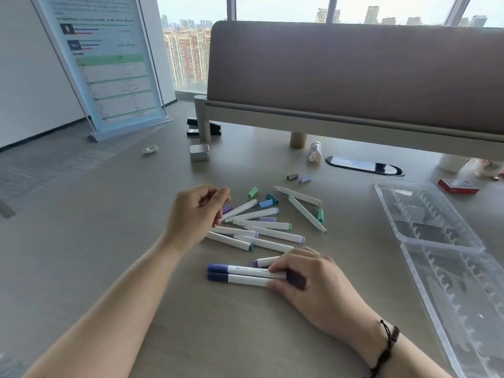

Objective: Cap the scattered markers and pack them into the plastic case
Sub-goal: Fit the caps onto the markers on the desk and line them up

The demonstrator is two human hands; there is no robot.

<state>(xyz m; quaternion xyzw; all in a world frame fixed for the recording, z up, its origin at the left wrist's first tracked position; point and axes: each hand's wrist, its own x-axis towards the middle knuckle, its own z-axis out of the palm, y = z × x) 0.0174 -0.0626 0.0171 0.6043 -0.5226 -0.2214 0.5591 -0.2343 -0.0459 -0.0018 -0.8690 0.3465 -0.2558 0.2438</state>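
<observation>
We start with the grey table point(114, 241), which carries everything. At its right edge the clear plastic case point(425, 214) lies opened flat with its ribbed slots facing up; we see no marker in it yet, so packing has not begun. In the middle, the pile of white markers point(261, 227) lies loosely crossed, several with coloured ends, and loose caps point(266, 203) sit scattered just beside and beyond it.

Nearer us, 2 blue-capped markers point(245, 274) lie side by side, touching. We read that as a sorted row of finished ones. Our right hand point(313, 279) rests on them, its fingers curled over their right ends, probably to keep them from rolling.

Our left hand point(196, 211) hovers at the pile's left edge, fingers curled toward the thumb; whether they pinch a small cap, we cannot tell.
</observation>
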